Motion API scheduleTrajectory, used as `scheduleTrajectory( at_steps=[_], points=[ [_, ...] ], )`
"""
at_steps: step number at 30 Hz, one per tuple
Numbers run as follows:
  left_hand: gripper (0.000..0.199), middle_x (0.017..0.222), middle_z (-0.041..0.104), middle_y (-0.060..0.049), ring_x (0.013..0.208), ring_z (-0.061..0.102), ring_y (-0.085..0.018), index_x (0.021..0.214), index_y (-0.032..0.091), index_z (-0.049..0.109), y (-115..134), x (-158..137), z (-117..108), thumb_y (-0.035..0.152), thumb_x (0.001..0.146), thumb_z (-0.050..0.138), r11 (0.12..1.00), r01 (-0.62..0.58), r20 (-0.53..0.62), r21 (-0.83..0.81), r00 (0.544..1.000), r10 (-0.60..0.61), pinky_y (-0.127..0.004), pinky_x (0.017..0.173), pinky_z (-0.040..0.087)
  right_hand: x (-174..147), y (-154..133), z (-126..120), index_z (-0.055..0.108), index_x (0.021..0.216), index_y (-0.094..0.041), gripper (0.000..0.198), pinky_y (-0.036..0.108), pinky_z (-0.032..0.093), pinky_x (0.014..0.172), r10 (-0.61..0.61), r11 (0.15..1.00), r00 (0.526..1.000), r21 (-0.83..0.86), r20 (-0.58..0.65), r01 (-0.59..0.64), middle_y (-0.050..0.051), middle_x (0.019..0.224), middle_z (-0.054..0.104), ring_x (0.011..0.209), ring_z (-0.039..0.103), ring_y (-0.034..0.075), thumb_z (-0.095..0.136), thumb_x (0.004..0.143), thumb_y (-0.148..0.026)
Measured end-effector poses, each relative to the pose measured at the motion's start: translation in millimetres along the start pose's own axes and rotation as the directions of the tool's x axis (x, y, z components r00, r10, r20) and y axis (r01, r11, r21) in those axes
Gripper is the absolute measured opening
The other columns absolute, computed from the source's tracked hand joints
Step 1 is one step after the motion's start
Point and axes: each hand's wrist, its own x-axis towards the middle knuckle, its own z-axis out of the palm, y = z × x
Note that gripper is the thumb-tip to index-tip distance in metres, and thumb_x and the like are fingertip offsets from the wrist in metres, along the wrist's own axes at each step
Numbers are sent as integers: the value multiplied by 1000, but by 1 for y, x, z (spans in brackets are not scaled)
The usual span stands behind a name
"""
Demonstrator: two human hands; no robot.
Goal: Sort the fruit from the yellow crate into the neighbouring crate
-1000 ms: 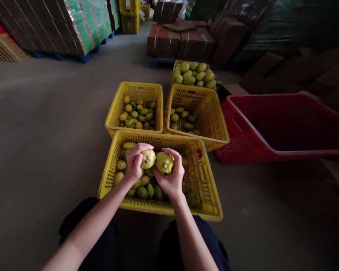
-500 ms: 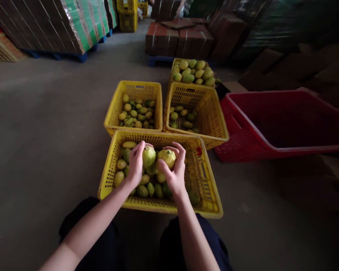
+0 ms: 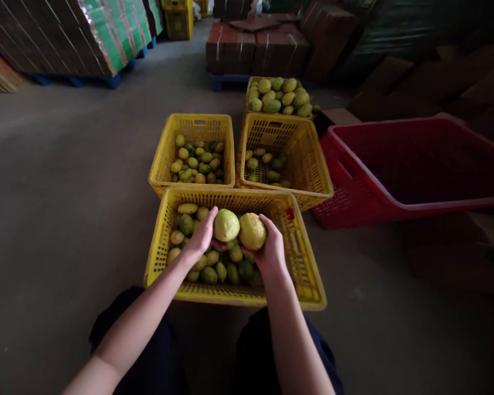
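Nearest you, your bare forearms reach over the front crate [image 3: 222, 298], where loose fruit [image 3: 208, 275] lies mostly in the left and middle. Above that fruit, your left hand [image 3: 201, 239] cradles a greenish fruit [image 3: 226, 225] and your right hand [image 3: 272, 244] a yellower fruit [image 3: 252, 231], fingers curled underneath and the tops uncovered; the two sit side by side, and whether they touch is hard to tell. Half a second ago your grip covered more of each and the knobbly stem ends showed; now you've rolled them, so smoother faces point up at you, which seems to give a fuller look at both. Beyond are the rear left crate [image 3: 160, 159] and rear right crate [image 3: 313, 159], each partly filled, with a red crate [image 3: 341, 192] to the right and heaped fruit [image 3: 278, 97] farther back.
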Motion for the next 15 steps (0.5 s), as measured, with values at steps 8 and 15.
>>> scheduleTrajectory(
  at_steps=[8,15],
  points=[
    [39,58,67,-5,54,68,-22,98,18,72,15,-7,5,50,96,51,991,99,-105,-88,989,-108,-28,46,51,-3,0,5,63,79,-15,31,20,38,26,233,958,963,137,132,-251,4,53,65,35,55,15,42,92,-34],
    [31,68,72,-6,70,74,-25,101,18,73,17,-10,14,41,97,53,979,87,-148,-186,982,-115,-30,56,57,-5,-1,7,64,79,-15,29,22,42,27,201,970,978,134,48,-205,3,53,65,35,55,15,46,92,-34]
  ],
)
